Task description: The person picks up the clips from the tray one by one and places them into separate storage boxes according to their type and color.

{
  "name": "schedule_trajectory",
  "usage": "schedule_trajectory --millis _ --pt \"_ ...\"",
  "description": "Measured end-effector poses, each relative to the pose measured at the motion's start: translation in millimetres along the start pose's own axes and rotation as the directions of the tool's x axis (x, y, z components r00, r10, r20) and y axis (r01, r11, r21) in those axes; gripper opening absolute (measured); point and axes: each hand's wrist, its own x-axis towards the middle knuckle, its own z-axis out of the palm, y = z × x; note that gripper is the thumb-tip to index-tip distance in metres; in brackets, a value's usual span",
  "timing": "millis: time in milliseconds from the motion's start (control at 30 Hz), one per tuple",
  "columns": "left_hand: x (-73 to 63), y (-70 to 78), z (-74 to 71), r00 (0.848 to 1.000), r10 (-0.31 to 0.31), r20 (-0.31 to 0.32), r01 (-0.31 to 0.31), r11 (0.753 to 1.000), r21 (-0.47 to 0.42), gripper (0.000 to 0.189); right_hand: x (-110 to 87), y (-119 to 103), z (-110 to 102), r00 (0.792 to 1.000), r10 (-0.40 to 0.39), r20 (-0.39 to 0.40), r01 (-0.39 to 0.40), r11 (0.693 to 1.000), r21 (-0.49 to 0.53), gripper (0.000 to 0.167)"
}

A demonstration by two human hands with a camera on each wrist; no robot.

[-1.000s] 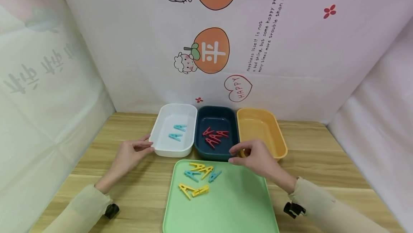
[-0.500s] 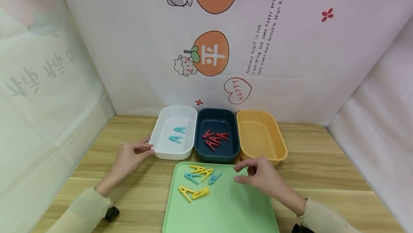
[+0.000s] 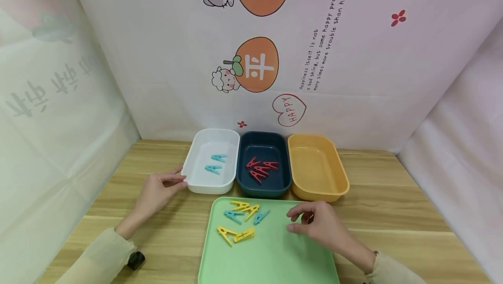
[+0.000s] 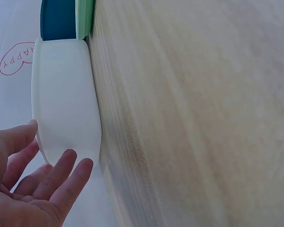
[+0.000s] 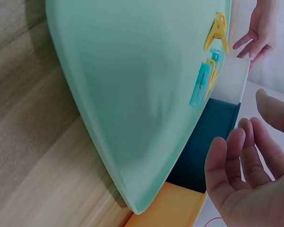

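My left hand (image 3: pixel 157 194) rests at the near left corner of a white bin (image 3: pixel 192 188); in the left wrist view its thumb touches the rim and the fingers lie loosely by the outer wall. My right hand (image 3: pixel 322 225) hovers over the right part of a green tray (image 3: pixel 271 258), fingers loosely bent, thumb apart, holding nothing. Several yellow clothespins (image 3: pixel 244 235) and two light-blue clothespins (image 3: pixel 234 216) lie at the tray's far left. Two light-blue clothespins (image 3: pixel 213 169) lie in the white bin, and several red clothespins (image 3: pixel 257 174) in the dark blue bin (image 3: pixel 264 192).
To the right of the dark blue bin stands a yellow bin (image 3: pixel 318 174); no clothespins show inside it. All three bins stand in a row beyond the tray, before a printed white cloth (image 3: pixel 346 113). The wooden tabletop (image 3: pixel 393 196) extends on both sides.
My right hand has moved from the front of the dark blue and yellow bins back toward me, over the tray. The left hand has stayed at the white bin.
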Motion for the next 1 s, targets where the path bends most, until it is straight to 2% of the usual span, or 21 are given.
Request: schedule_trajectory --millis 300,567,1000 --pt "-0.8 -0.1 -0.3 1.000 0.005 -0.009 -0.005 1.000 0.013 0.020 3.0 0.4 0.3 0.999 -0.036 0.013 0.036 0.999 -0.025 0.022" --pt "0.2 0.6 0.6 1.000 -0.016 -0.002 0.016 1.000 0.014 0.020 6.9 -0.3 3.5 0.999 -0.006 0.047 0.009 0.998 -0.064 0.022" --pt "1.5 -0.4 -0.1 1.000 -0.016 -0.009 0.016 1.000 0.023 0.019 19.4 5.4 10.7 0.996 -0.015 0.091 0.024 0.996 -0.088 0.020"
